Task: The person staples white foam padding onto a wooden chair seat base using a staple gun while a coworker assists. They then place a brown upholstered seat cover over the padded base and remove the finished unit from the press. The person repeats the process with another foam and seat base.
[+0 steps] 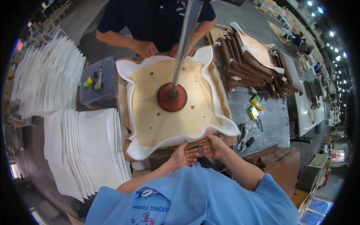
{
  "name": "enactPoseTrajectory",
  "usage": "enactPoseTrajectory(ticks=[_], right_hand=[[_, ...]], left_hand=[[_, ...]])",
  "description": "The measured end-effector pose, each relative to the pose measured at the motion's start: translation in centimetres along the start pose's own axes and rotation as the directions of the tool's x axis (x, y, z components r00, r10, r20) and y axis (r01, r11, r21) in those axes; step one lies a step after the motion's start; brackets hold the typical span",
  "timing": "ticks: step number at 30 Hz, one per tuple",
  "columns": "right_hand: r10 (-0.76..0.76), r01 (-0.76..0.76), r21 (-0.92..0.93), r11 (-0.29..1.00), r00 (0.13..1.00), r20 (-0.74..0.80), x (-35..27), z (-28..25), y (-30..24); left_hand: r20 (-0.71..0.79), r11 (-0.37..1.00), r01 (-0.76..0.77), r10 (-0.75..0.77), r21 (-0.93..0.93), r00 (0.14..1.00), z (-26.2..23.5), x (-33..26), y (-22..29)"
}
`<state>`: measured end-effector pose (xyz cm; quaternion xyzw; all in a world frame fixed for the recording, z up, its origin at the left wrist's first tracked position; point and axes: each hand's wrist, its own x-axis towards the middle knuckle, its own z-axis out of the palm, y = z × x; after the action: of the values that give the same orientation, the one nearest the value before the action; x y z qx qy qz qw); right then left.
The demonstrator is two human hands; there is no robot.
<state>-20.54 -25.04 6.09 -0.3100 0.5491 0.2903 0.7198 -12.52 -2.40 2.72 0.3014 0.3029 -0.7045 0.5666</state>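
1. Plywood seat panel (pixel 168 101) lies flat at the middle of the work stand, wrapped by a white foam sheet (pixel 131 71) whose wavy edges curl up around all four sides.
2. A red round press plate (pixel 171 97) on a steel pole (pixel 184 41) bears down on the centre of the panel.
3. Brown leather cover (pixel 225 107) shows beneath the foam along the right and near edges.
4. At the near edge, the wearer's left hand (pixel 182 155) has its fingers curled under the foam and cover, pinching the material there.
5. The right hand (pixel 213 146), just beside it, grips the same near edge with fingers bent over it.
6. Across the stand, a co-worker in a dark shirt presses a hand (pixel 145 48) on the far edge of the foam.
7. Stacks of white foam sheets (pixel 86 146) lie to the left; a pile of brown covered seats (pixel 255 63) sits at the right.
8. Yellow staple boxes (pixel 254 107) rest on the grey table (pixel 273 123) to the right.
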Motion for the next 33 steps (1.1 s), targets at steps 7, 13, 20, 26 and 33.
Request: enactPoseTrajectory(ticks=[7,13,20,26,33], right_hand=[[-0.256,0.25,-0.259,0.933,0.967,0.013,1.0,-0.9,-0.1],[-0.351,0.327,-0.436,0.839,0.936,0.027,-0.4,-0.3,0.3],[0.087,-0.063,-0.127,0.99,0.977,0.194,0.3,3.2,2.3],[0.142,-0.153,0.015,0.988,0.948,0.284,1.7,10.8,4.4],[-0.008,0.005,0.023,1.0,0.989,0.145,2.9,16.4,5.8]], left_hand=[[-0.214,0.938,-0.345,0.343,0.028,0.915,1.3,1.6,-0.8],[-0.327,0.884,-0.432,0.468,0.181,0.821,2.1,0.0,-3.0],[-0.472,0.852,-0.502,0.385,-0.149,0.793,-6.0,-7.0,-4.6],[-0.584,0.757,-0.639,0.459,-0.138,0.67,-8.8,-9.6,-1.8],[-0.516,0.842,-0.513,0.367,-0.17,0.774,-11.6,-10.4,0.2]])
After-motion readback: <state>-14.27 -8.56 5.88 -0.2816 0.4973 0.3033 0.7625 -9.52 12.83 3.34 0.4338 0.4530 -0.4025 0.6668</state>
